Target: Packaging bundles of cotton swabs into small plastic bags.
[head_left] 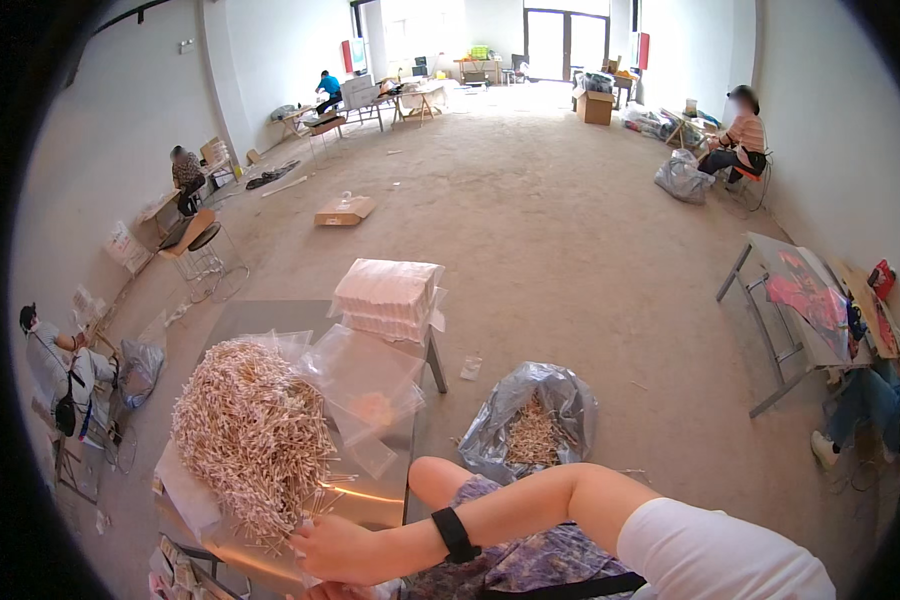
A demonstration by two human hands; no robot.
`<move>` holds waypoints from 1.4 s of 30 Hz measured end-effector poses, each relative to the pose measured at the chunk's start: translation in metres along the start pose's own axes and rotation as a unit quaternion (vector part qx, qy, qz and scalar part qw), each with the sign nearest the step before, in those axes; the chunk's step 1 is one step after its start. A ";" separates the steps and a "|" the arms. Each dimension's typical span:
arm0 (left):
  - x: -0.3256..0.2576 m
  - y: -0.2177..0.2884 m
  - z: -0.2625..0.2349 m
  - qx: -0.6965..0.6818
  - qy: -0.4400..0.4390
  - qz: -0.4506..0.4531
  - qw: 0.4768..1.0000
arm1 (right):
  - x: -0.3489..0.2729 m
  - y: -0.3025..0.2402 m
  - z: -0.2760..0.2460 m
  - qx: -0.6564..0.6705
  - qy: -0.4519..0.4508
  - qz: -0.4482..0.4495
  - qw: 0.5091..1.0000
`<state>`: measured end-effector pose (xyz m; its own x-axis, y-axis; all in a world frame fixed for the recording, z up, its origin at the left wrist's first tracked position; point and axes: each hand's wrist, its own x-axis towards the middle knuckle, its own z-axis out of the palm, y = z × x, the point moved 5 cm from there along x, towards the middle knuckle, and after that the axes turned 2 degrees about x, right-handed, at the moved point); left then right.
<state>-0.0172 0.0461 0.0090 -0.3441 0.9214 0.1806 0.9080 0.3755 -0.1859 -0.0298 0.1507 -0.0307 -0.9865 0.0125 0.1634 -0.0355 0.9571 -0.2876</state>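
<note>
- Left of your metal table point(250, 318), a seated person point(45, 350) in a light top sits near a grey plastic bag point(142, 368).
- Beyond the table's far left corner, a round stool point(205, 237) stands close to a small desk; farther back, another person point(187, 172) sits by the wall.
- On the left part of the table lies your big loose heap of cotton swabs point(255, 435), pale sticks pointing every way.
- At the table's near edge, your right hand point(335, 550) is at the heap's lower right edge, fingers drawn in narrow; you cannot tell from here what they hold.
- Just below it, your left hand point(338, 592) is mostly cut off by the lower edge; its grip cannot be told.
- On the table, right of the heap, flat clear plastic bags point(370, 375) overlap, and a stack of white packs point(385, 295) sits at the far right corner.
- Right of the table, on the floor, a silvery plastic bag point(485, 425) gapes around more swabs point(535, 440).
- Well right of the table, a person point(745, 135) sits near the wall, and nearer you stands a second table point(760, 255) bearing a pink sheet point(808, 295).
</note>
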 end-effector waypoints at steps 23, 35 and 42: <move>-0.003 0.036 -0.023 -0.136 0.114 0.012 0.984 | -0.033 0.046 -0.014 0.236 0.107 0.138 0.956; -0.010 -0.003 -0.018 -0.244 0.106 0.006 0.964 | -0.070 0.028 -0.049 0.586 0.002 0.198 0.785; -0.012 -0.008 0.003 -0.242 0.086 -0.055 0.965 | -0.062 0.043 -0.032 0.425 0.224 0.068 0.874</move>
<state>-0.0209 0.0329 0.0053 -0.4387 0.8323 0.3387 0.8874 0.3417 0.3096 0.0351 0.2005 -0.0232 -0.8363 0.4039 0.3707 -0.2158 0.3789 -0.8999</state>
